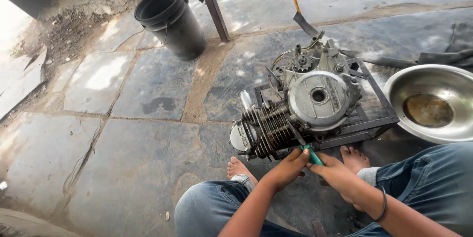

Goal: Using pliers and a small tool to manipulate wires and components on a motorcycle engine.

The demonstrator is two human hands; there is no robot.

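A grey motorcycle engine (310,104) with a finned cylinder and a round side cover rests on a dark metal frame stand (374,94) on the stone floor. Both my hands meet just below the engine's near side. My left hand (290,165) and my right hand (337,175) both grip a screwdriver with a green handle (313,155). Its dark shaft (297,136) slants up to the lower part of the engine, near the fins. A dark bangle sits on my right wrist. My bare feet rest beside the stand.
A black plastic bucket (172,20) stands at the back left next to a slanted metal post (213,3). A wide steel basin (433,101) holding a little brown liquid sits at the right. My knees in blue jeans fill the bottom.
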